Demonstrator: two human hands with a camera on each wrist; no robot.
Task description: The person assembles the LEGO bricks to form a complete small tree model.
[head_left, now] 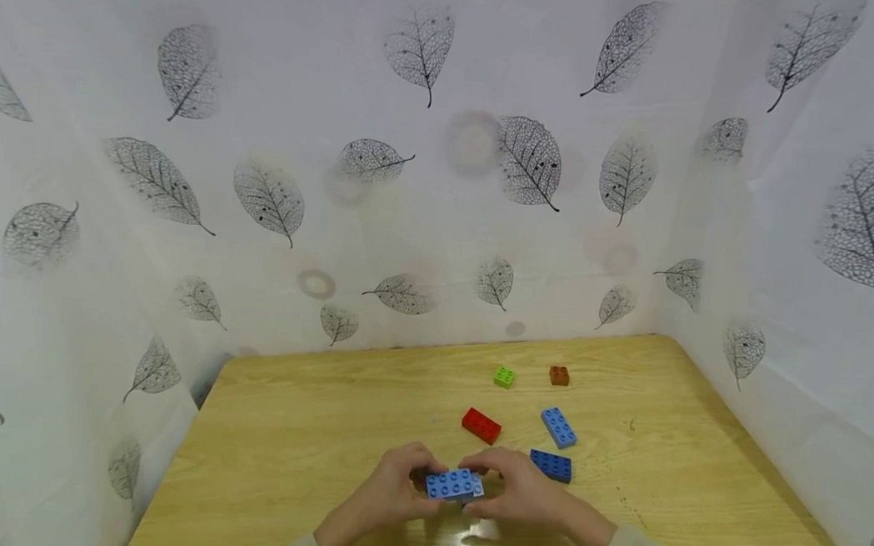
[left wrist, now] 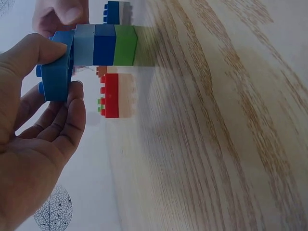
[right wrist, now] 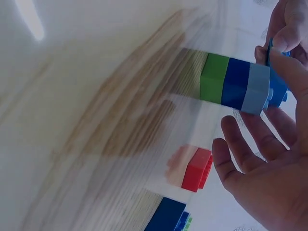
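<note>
My left hand (head_left: 396,483) pinches a light blue brick (head_left: 448,485) between thumb and fingers. That brick tops a small tower, offset to the left over a pale blue-grey brick (left wrist: 84,45). Under these come a dark blue brick (left wrist: 104,45) and a green brick (left wrist: 125,45) at the bottom, its underside close over the table. On the tower's other side is my right hand (head_left: 525,491), its thumb and fingers curved round the upper bricks. The right hand's lower fingers (right wrist: 236,139) stand spread and apart from the bricks.
Beyond the hands lie a red brick (head_left: 481,426), a second light blue brick (head_left: 559,427) and a dark blue brick (head_left: 550,465). Farther back are a small lime green brick (head_left: 504,377) and a brown-orange one (head_left: 559,376). Leaf-printed sheeting (head_left: 410,221) surrounds the wooden table (head_left: 285,431).
</note>
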